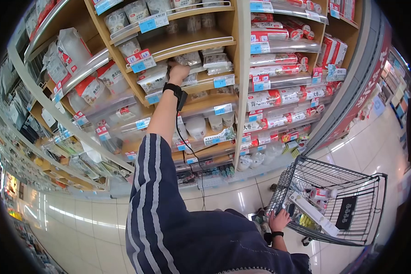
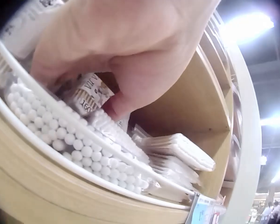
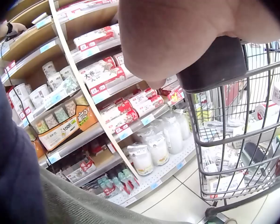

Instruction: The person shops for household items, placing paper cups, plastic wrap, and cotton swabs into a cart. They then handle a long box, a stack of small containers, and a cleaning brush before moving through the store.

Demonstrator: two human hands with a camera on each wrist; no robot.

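At a middle shelf, my left hand (image 1: 179,74) reaches in over the front rail. In the left wrist view the left hand (image 2: 116,51) has its thumb and fingers around a small printed pack of cotton swabs (image 2: 89,95); the fingertips are partly hidden. White-tipped swabs (image 2: 60,135) in clear packs lie below it, behind the rail. Down at the right, my right hand (image 1: 279,221) grips the near edge of a wire shopping cart (image 1: 376,214). The right wrist view shows the right hand (image 3: 177,42) at the cart's dark handle (image 3: 219,65), fingers mostly hidden.
Flat white packs (image 2: 177,149) lie beside the swabs. Rolls in red and white wrapping (image 1: 271,98) fill shelves to the right of an upright divider (image 1: 243,82). A long white box (image 1: 313,212) and other goods lie in the cart. Tiled floor (image 1: 233,196) runs below the shelves.
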